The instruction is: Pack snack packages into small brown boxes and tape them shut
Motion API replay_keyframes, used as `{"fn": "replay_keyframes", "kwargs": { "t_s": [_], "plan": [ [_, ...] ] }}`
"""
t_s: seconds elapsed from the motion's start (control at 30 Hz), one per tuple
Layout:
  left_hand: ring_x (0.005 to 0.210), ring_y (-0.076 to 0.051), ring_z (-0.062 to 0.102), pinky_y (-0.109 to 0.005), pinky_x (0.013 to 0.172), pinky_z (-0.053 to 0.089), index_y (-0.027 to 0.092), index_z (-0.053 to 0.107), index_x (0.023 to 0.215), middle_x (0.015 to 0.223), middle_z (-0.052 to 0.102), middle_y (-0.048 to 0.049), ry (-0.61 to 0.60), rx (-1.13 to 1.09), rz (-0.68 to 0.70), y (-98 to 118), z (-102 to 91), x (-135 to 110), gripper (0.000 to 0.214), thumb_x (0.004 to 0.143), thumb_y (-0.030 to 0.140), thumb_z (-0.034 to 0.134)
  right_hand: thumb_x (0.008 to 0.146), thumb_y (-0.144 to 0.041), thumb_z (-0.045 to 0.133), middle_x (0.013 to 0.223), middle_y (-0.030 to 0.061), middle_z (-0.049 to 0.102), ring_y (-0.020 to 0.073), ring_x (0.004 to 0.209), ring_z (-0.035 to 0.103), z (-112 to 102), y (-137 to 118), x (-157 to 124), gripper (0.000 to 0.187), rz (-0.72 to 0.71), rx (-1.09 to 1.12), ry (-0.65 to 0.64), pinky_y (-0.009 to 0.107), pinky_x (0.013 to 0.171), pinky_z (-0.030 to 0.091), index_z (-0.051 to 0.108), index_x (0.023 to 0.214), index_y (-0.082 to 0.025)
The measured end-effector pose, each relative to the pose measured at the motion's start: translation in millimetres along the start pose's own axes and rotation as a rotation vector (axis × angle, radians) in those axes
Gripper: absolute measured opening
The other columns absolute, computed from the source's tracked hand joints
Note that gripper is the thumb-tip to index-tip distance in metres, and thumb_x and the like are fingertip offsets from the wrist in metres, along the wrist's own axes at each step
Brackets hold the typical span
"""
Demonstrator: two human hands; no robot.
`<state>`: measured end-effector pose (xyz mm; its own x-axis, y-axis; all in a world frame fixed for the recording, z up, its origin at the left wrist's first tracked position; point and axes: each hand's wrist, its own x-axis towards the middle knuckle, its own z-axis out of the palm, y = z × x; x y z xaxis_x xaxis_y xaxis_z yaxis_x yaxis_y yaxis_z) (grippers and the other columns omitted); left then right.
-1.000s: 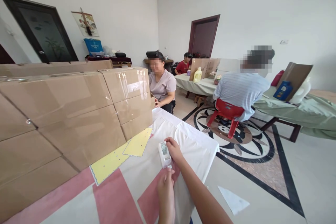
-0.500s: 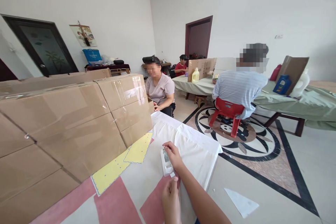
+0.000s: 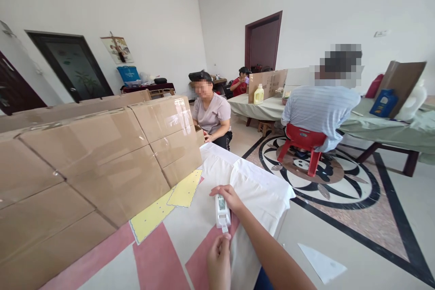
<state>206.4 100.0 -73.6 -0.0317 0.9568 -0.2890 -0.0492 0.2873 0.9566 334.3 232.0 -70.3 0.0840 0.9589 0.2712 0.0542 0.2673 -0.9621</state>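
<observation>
Room: white walls, table [image 3: 253, 183] in a white cloth with reddish patches, boxes [image 3: 112, 158] piled up on the left
Gadget [image 3: 223, 210]: white, kinda long, grey-green screen, over the right part of the table
Right hand [image 3: 228, 197]: fingers curled round the gadget's far end and right side
Left hand [image 3: 219, 249]: thumb and finger pinching a little whitish strip [image 3: 224, 228] at the near end, can't tell if it's slotted in
Count: 1 gadget, 1 strip, 2 yellow sheets [image 3: 185, 189], 3 other people [image 3: 212, 115]
Writing: blue bottle [image 3: 384, 103] far right has a label, too small to read
</observation>
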Motion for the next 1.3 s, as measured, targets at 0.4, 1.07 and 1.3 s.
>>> {"fn": "replay_keyframes", "kwargs": {
  "t_s": [0.4, 1.07, 1.3],
  "plan": [
    [0.050, -0.013, 0.035, -0.027, 0.051, 0.029, 0.019, 0.064, 0.062, 0.051, 0.036, 0.0041, -0.214, 0.308, 0.132, 27.4, -16.3, 18.2, 0.047, 0.080, 0.062, 0.062, 0.092, -0.066, 0.044, 0.051, 0.0033, 0.058, 0.0148, 0.050, 0.047, -17.2, -21.7, 33.0, 0.065, -0.018, -0.083, 0.303, 0.029, 0.056, 0.034, 0.068, 0.056, -0.018],
    [0.084, -0.024, 0.066, -0.032, 0.070, 0.044, 0.021, 0.066, 0.100, 0.096, 0.072, -0.0077, -0.247, 0.753, 0.083, 104.0, 17.1, 147.3, 0.047, 0.085, 0.066, 0.061, 0.096, -0.061, 0.047, 0.051, 0.0003, 0.053, 0.0124, 0.057, 0.048, -34.6, 30.7, 75.1, 0.062, 0.061, -0.089, 0.303, 0.027, 0.062, 0.038, 0.069, 0.058, -0.018],
    [0.099, -0.022, 0.068, -0.032, 0.082, 0.047, 0.025, 0.057, 0.110, 0.105, 0.073, -0.0049, -0.356, 0.582, -0.011, 82.4, -13.1, 141.3, 0.051, 0.073, 0.049, 0.081, 0.095, -0.059, 0.050, 0.050, -0.0008, 0.050, 0.0116, 0.052, 0.042, -34.9, 28.0, 75.0, 0.059, 0.056, -0.030, 0.286, 0.029, 0.058, 0.034, 0.068, 0.057, -0.018]
  ]
}}
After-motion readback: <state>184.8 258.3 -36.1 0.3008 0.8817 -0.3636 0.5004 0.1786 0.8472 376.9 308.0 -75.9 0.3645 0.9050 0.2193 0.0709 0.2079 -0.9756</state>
